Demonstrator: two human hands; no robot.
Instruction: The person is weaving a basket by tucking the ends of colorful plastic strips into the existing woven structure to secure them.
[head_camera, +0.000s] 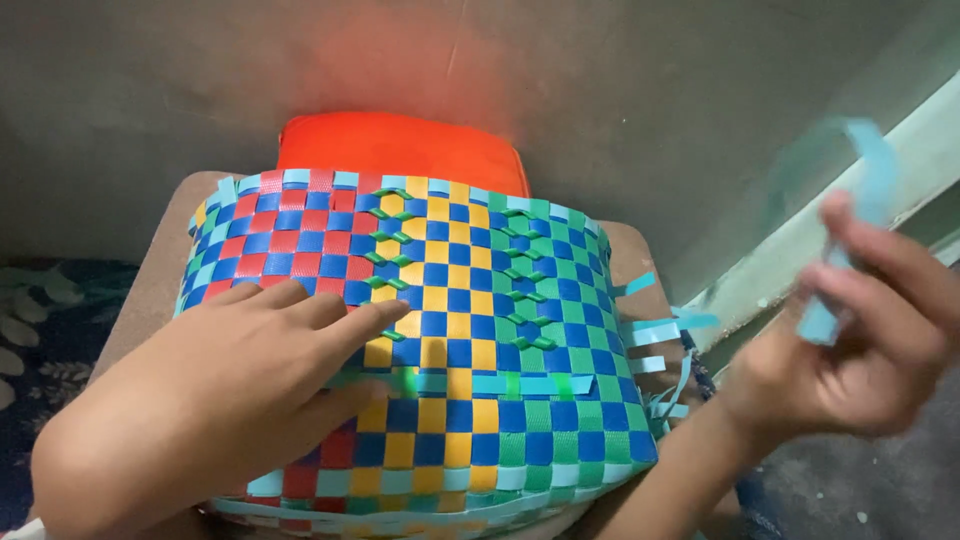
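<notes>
The middle of the frame is filled by a woven basket (440, 330), plaited from flat plastic strips in blocks of red, blue, yellow and green with light blue bands at its edges. It is laid on its side over a brown cushioned seat (150, 280), and an orange cushion (400, 145) is seen behind it at upper centre, against a grey wall. The facing wall of the basket is closely woven from top to bottom, so the weave is judged to be far along; at its right edge, however, several loose light blue strip ends (655, 330) are left sticking out untrimmed and untucked, and one light blue band across the lower middle appears only partly threaded. What lies inside the basket cannot be told, since its opening is not shown. The left hand (230, 390) is spread flat on the red and blue part of the weave in the lower left of the frame, its grip open and nothing clasped, the fingers pressed against the strips. The right hand (860, 330) is raised at the right edge, well apart from the basket, its grip closed by pinch on a light blue strip (860, 190) that curls upward and is blurred.
</notes>
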